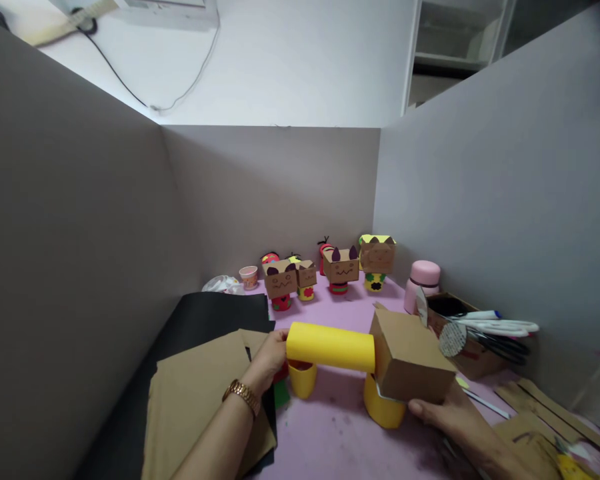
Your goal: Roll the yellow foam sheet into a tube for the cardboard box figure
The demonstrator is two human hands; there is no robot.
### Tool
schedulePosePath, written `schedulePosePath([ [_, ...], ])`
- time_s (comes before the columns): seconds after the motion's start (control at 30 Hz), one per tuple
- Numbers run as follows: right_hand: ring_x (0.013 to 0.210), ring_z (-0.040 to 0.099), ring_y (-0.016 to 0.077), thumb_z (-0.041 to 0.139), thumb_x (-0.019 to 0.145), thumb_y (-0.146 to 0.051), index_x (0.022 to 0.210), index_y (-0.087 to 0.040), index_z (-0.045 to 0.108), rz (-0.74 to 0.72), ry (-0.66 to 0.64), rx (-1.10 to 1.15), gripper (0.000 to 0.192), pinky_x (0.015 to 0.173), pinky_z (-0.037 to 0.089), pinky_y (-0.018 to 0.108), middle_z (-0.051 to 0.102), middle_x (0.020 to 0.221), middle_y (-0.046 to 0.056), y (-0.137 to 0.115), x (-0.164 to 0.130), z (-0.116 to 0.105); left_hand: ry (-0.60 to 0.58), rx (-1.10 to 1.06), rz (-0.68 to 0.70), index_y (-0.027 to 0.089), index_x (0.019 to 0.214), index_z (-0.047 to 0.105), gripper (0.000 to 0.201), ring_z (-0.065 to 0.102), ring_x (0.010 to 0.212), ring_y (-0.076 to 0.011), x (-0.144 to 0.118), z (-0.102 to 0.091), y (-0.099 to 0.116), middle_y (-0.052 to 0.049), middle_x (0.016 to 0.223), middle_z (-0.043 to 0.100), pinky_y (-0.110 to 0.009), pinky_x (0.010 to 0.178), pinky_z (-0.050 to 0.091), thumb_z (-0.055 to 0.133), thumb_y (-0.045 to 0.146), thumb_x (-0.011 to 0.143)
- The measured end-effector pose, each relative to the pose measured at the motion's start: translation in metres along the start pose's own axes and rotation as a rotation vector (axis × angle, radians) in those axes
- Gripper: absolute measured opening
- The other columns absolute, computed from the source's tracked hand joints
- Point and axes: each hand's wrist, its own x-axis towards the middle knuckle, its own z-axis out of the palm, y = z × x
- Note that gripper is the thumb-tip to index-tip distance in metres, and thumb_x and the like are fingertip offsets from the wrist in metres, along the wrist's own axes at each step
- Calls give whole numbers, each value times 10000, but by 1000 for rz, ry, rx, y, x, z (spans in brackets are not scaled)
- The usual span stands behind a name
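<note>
One yellow tube (330,347), end pinched in the left hand (267,361), meets a box (414,353) the right hand (447,415) grips.

Patterned cup (249,277) near back left corner of lilac table (337,312), pink flask (424,273), white cable (503,327) along its right edge

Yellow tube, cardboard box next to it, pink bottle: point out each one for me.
Yellow tube (331,347): head view, middle of its curved side.
Cardboard box (414,341): head view, its upper face.
Pink bottle (424,291): head view, body just below the lid.
</note>
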Motion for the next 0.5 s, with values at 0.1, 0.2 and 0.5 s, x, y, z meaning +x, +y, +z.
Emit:
schedulePosePath([
  [0.1, 1105, 549, 348, 775, 541, -533, 1180, -198, 568, -2, -18, 33, 751, 965, 387, 515, 701, 1015, 138, 0, 1, 1, -4, 4, 5, 150, 1067, 575, 274, 626, 837, -174, 2, -3, -2, -51, 1032, 625, -356, 709, 532, 554, 336, 867],
  [0.2, 1112, 550, 340, 777, 562, -509, 1204, -197, 548, 1, -29, 53, 750, 940, 423, 474, 675, 1092, 148, 0, 1, 2, -7, 7, 23, 145, 1040, 587, 269, 631, 810, -167, 4, -4, -2, -43, 1000, 636, -345, 694, 532, 553, 348, 867],
  [0.5, 1013, 610, 316, 785, 591, -407, 1224, -215, 534, -30, 62, 83, 708, 868, 481, 435, 703, 1037, 110, -3, -1, 11, 5, 10, 35, 145, 1040, 587, 273, 630, 814, -168, -3, 1, 1, -44, 1002, 635, -347, 696, 531, 550, 353, 868],
])
